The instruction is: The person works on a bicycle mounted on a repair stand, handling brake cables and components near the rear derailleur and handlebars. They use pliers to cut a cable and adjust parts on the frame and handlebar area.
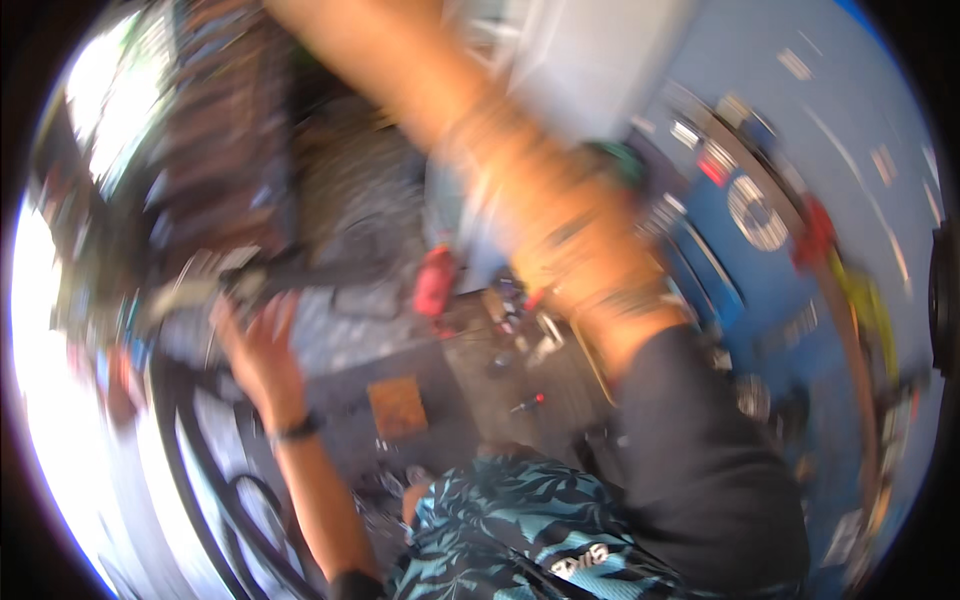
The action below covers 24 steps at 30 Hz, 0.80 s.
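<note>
blurred frame | left hand (258,345) open, raised near black tyre (185,450) | right forearm (520,190) raised, hand out of view | red object (435,282) on floor

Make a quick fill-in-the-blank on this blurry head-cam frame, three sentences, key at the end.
1. The left hand is spread open with a dark ____ around its wrist.
2. The right forearm rises toward the top of the frame, so the right hand itself is out of ____.
3. On the dark floor between the arms lies a flat square thing, coloured ____.

Missing words: band; view; orange
</note>
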Each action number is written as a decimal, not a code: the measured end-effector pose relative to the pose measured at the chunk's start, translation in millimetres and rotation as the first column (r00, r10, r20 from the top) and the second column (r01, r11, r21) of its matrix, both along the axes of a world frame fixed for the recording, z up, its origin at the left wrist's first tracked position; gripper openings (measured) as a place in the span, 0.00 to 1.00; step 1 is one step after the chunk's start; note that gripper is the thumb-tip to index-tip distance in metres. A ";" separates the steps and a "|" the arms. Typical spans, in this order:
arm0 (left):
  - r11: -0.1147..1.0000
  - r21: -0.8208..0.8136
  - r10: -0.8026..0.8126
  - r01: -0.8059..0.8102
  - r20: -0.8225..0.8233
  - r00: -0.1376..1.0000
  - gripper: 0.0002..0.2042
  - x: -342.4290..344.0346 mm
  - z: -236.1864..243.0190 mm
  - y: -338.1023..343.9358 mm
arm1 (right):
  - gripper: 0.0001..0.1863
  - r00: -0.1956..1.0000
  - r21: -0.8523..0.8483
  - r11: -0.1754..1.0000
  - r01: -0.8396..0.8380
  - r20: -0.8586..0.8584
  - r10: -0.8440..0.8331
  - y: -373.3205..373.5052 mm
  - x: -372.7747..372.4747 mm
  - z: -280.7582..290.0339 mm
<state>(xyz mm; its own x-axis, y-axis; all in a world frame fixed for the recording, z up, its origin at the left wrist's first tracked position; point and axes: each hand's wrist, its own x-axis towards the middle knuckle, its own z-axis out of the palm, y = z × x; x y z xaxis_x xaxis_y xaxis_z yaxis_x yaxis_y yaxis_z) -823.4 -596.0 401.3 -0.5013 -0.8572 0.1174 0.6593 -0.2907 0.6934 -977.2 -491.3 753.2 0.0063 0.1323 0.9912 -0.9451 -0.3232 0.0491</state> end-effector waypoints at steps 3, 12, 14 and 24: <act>0.975 0.131 -0.181 0.177 0.018 0.983 0.41 13.1 -61.8 7.2 | 0.09 0.946 -0.027 0.986 0.164 0.289 -0.149 86.0 -5.4 -151.0; 0.749 0.534 -0.646 0.392 0.460 0.609 0.12 42.0 -248.4 203.0 | 0.13 -0.541 0.805 0.034 0.592 0.429 -0.724 673.3 126.9 -430.4; 0.668 0.557 -0.743 0.494 0.460 0.486 0.15 23.6 -237.1 256.3 | 0.17 -0.703 0.718 -0.364 0.593 0.241 -0.669 802.8 155.0 -399.1; 0.538 0.247 -0.799 0.806 0.453 0.395 0.14 -105.5 -142.6 445.5 | 0.19 -0.906 0.765 -0.537 0.357 0.143 -0.400 1046.0 161.1 -322.9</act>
